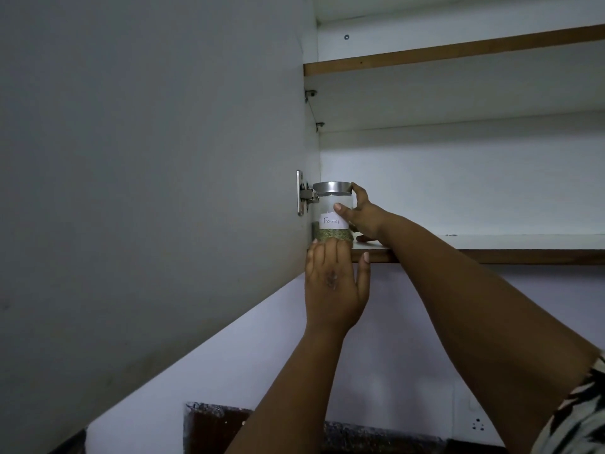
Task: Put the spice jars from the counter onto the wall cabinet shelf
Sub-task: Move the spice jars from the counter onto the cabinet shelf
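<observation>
A clear spice jar [330, 208] with a metal lid and a white label reading "Fennel" stands at the far left end of the lower cabinet shelf [491, 247], green seeds filling its bottom. My right hand [363, 214] wraps around the jar's right side, thumb on the label and a finger by the lid. My left hand [334, 283] reaches up from below, its straight fingers touching the jar's base at the shelf's front edge.
The open cabinet door [147, 191] stands close on the left, its metal hinge [306, 194] right beside the jar. An upper shelf [458, 50] sits above. The lower shelf stretches bare to the right. A wall socket [478, 424] and dark counter edge [360, 437] lie below.
</observation>
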{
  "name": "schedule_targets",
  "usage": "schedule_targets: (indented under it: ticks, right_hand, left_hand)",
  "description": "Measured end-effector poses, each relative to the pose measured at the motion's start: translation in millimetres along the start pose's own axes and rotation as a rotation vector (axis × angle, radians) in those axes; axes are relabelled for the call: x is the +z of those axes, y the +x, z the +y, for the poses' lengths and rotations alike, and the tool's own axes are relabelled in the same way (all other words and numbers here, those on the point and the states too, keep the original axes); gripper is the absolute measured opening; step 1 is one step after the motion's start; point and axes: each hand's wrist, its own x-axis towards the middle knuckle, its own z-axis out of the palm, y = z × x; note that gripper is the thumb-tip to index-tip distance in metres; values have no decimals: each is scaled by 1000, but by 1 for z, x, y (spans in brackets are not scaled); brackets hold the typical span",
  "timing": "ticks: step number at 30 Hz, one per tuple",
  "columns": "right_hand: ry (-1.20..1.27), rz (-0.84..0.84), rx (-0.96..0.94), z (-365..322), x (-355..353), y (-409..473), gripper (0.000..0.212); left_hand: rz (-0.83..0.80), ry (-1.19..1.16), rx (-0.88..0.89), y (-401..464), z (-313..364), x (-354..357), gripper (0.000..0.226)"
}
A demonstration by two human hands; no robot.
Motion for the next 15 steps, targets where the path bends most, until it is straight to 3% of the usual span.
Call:
schedule_targets:
  ticks: [15]
  right_hand:
    - [-79,-17,51,-4,0,-10,90]
  left_hand:
    - [-14,60,12,-1,-2,0,34]
